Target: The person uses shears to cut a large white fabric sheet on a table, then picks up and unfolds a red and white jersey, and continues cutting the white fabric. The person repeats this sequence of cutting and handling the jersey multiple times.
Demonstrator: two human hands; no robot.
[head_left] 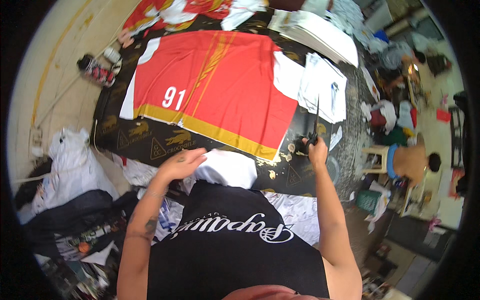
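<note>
Careful: your right hand (pixel 316 150) is clamped on the scissors (pixel 315 125), blades raised beside the red fabric panel (pixel 220 85) on the worktop (pixel 150 145), while your left hand (pixel 182 162) presses white cloth (pixel 225 169) nearby, so a slip could snag fabric.

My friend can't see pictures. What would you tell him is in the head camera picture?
Seen from above, a person stands at a dark table with a big red and gold printed cloth spread on it. The right hand grips black scissors pointing up by the cloth's edge, and the left hand rests on a white cloth piece. White stacks lie behind.
</note>
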